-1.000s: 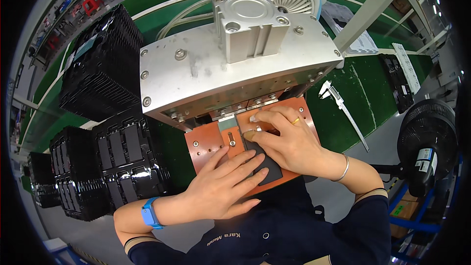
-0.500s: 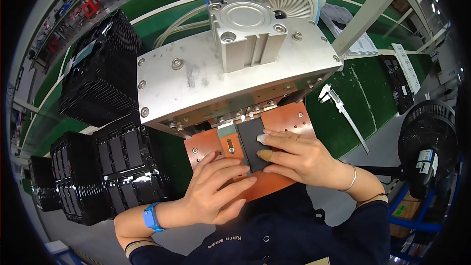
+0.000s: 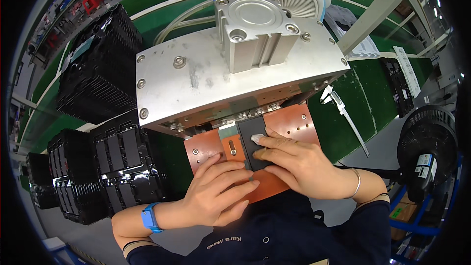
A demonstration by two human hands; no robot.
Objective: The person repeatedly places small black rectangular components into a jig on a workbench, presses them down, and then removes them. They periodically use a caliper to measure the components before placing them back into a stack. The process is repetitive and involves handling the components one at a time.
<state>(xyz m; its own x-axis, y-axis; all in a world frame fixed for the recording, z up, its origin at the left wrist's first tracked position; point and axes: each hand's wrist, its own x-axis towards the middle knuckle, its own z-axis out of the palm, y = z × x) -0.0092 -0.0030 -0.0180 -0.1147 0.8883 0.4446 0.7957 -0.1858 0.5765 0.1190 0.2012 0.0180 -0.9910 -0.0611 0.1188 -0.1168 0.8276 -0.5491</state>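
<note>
Head view: Two bare hands work side by side on an orange plate (image 3: 294, 125) at the near edge of a green tabletop (image 3: 363, 86).
Dark block: The flat, dark gray rectangular piece (image 3: 251, 130) lies on the orange plate, its far end close to the metal fittings beneath the press.
Right hand: The hand (image 3: 306, 164) comes in from the right side, its fingers slightly apart and their tips laid on the block's top face; a whitish cover (image 3: 256, 139) sheathes one tip.
Left hand: The hand (image 3: 216, 191) rests over the plate's near left part, fingers spread, tips near the block's left edge; whether they touch it, one cannot tell.
Wrists: A blue band (image 3: 150, 217) circles the left, a silver bracelet (image 3: 356, 182) the right.
Press: A silver metal machine (image 3: 196, 81), topped by a square cylinder (image 3: 260, 29), stands just beyond the plate.
Caliper: The tool (image 3: 346, 114) lies right of the press, its lower end close to the tabletop's near edge.
Trays: Black stacks (image 3: 120, 162) line the left side, the nearest holding dark gray rectangles.
Fan: A black unit (image 3: 421, 140) stands past the tabletop's near edge at right.
</note>
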